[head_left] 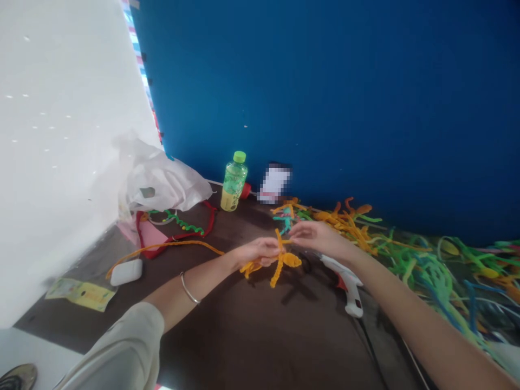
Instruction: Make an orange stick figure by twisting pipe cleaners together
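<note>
Above the middle of the dark table, my left hand [262, 251] is closed around an orange pipe-cleaner figure [280, 260]. Fuzzy twisted limbs of the figure stick out on both sides of the fingers. Close on its right, my right hand [311, 236] has its fingertips pinched together at the end of one orange limb. A white glue gun [347, 287] with a red trigger lies under my right forearm, its front end partly hidden by the hand. A long orange pipe cleaner [174, 243] runs along the table left of my left wrist.
At the back stand a green-capped drink bottle [234, 181] and a phone [274, 184]. Heaps of colored pipe cleaners [430, 271] cover the right side. Leftward are a white plastic bag [162, 176], a white case [126, 272] and a yellow wrapper [81, 294]. A blue wall [325, 97] rises behind.
</note>
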`<action>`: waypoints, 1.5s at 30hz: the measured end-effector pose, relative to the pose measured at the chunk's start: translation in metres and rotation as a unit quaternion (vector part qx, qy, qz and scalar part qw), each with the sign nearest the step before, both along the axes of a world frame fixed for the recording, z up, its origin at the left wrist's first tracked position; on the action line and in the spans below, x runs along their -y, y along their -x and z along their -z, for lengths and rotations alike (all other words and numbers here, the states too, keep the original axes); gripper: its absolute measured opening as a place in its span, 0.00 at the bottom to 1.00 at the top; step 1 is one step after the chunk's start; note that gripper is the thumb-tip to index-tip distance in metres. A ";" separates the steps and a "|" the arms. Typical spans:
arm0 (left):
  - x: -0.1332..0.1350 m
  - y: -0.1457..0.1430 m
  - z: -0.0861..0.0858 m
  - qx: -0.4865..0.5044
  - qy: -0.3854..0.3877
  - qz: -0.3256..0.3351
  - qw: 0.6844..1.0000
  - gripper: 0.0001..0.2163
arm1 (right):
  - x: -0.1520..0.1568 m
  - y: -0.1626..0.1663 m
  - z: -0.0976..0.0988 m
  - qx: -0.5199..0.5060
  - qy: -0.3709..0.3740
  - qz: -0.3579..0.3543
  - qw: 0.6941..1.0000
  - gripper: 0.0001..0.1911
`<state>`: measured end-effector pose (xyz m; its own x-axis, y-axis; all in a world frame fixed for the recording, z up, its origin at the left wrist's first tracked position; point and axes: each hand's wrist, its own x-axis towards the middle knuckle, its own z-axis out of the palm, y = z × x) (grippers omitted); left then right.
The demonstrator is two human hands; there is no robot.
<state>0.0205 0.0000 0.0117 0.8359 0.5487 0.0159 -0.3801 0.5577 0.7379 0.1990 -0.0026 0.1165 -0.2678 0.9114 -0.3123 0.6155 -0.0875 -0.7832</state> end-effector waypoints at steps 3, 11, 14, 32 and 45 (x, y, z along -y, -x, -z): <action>-0.001 0.002 0.001 -0.010 -0.020 0.056 0.998 0.11 | -0.007 -0.001 0.003 0.001 0.029 -0.043 0.999 0.18; 0.001 0.007 -0.008 -0.037 -0.029 0.138 0.989 0.09 | -0.020 0.003 0.019 0.005 0.119 -0.182 0.976 0.14; 0.001 0.006 -0.009 -0.058 -0.029 0.153 0.986 0.09 | -0.024 0.010 0.020 0.005 0.140 -0.209 0.968 0.14; -0.002 -0.002 -0.003 -0.136 -0.022 0.136 0.981 0.06 | -0.012 0.062 -0.013 0.218 0.012 -0.270 0.938 0.09; -0.002 -0.001 0.000 -0.067 0.053 -0.007 0.996 0.05 | 0.012 0.045 -0.021 0.241 -0.220 -0.138 0.935 0.10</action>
<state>0.0218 0.0023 0.0115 0.8188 0.5531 -0.1536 -0.2911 0.6307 0.7194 0.1543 -0.0148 0.1372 -0.4366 0.8970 -0.0689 0.8577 0.3918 -0.3329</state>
